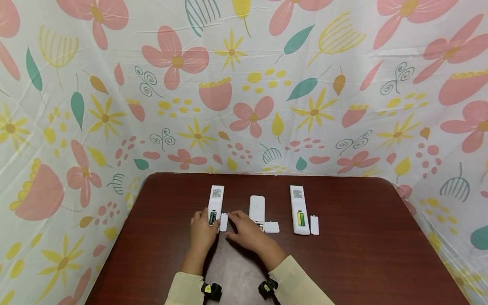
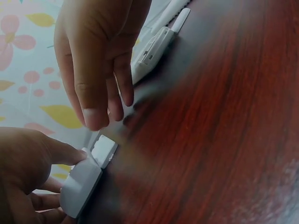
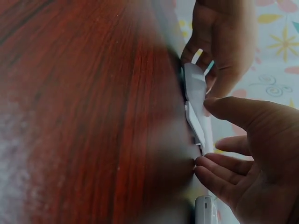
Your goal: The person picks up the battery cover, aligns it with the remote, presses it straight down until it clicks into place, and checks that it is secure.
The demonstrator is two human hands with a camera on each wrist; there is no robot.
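My left hand [image 1: 201, 234] holds the lower part of a white remote [image 1: 217, 193] at its sides, its open compartment facing up. A small white cover [image 1: 223, 222] lies right beside that remote. In the left wrist view, the left hand [image 2: 23, 161] grips the remote [image 2: 80, 191] between thumb and fingers, with the cover [image 2: 104, 150] behind it. My right hand [image 1: 249, 234] is just right of the cover, fingers spread and holding nothing. The right wrist view shows that hand [image 3: 264, 149] with its fingertips close to the cover [image 3: 194, 122]; contact cannot be told.
A shorter white remote [image 1: 257, 206] lies in the middle, its cover [image 1: 272, 227] at its lower right. Farther right is another long white remote [image 1: 297, 203] with an open compartment and a cover [image 1: 314, 225] beside it. Floral cloth [image 1: 253, 118] hangs behind the brown table [image 1: 362, 254].
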